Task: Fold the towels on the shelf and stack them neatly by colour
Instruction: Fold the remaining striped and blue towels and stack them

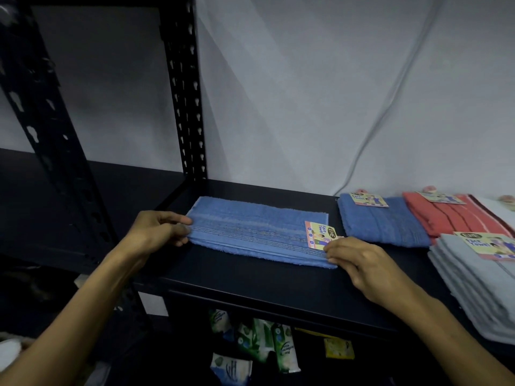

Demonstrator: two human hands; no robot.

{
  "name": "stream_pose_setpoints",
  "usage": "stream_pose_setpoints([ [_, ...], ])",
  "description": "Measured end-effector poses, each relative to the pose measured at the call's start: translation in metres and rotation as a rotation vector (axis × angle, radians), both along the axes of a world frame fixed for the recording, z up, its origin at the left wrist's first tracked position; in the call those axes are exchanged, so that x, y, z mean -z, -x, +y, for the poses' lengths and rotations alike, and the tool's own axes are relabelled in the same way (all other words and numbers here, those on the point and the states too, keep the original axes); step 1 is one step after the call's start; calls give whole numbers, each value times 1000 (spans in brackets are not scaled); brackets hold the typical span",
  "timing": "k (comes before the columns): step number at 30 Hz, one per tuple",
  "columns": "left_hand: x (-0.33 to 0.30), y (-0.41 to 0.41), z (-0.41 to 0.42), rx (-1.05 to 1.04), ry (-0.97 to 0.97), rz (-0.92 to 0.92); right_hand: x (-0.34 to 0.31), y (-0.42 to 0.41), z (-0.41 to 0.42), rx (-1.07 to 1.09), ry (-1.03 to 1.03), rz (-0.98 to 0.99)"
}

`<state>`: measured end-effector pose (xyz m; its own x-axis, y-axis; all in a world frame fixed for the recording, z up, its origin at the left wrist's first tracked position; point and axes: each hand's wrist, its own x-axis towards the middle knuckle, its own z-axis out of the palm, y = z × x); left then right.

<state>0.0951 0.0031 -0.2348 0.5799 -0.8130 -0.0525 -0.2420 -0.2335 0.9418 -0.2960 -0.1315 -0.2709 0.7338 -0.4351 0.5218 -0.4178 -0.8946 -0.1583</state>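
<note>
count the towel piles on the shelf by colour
blue: 2, the towel being folded and a folded one
red: 1
grey: 1 stack
white: 1, barely in view at the right edge
total: 5

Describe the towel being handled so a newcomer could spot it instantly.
On the black metal shelf, left of the folded stacks, lies a light blue terry face towel folded into a long strip. The left hand and right hand hold its ends. Unlike the darker blue folded towel beside it, it lies alone.
</note>
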Motion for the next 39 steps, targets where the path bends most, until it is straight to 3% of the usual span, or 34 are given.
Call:
stream_pose_setpoints([
  [4,0,0,-2,45,-51,-115,-34,-9,7,85,-260,131],
  [8,1,2,-2,47,-20,-126,-46,-67,20,207,-439,-52],
  [10,0,3,1,44,-4,-116,-31,-98,23,311,-512,154],
  [12,-1,2,8,27,2,-105,-14,-113,16,373,-445,387],
  [14,-1,2,17,6,0,-131,-12,-114,-4,346,-399,467],
  [17,4,18,34,16,-41,-421,-29,-110,-40,250,-388,596],
  [20,13,53,49,133,-75,-717,-55,-111,-68,353,-279,740],
  [23,20,88,60,212,-85,-738,-54,-129,-60,433,-319,563],
  [25,22,105,66,247,-71,-740,-37,-138,-49,376,-470,436],
  [27,23,120,74,314,-42,-720,-25,-137,-45,294,-487,443],
  [30,25,130,79,440,-4,-691,-29,-126,-56,185,-595,287],
  [33,20,119,75,513,46,-641,-33,-121,-59,215,-513,169],
  [36,12,94,70,318,196,-606,-35,-123,-22,173,-329,-48],
  [39,13,67,59,42,186,-690,-32,-113,50,25,-361,-188],
])
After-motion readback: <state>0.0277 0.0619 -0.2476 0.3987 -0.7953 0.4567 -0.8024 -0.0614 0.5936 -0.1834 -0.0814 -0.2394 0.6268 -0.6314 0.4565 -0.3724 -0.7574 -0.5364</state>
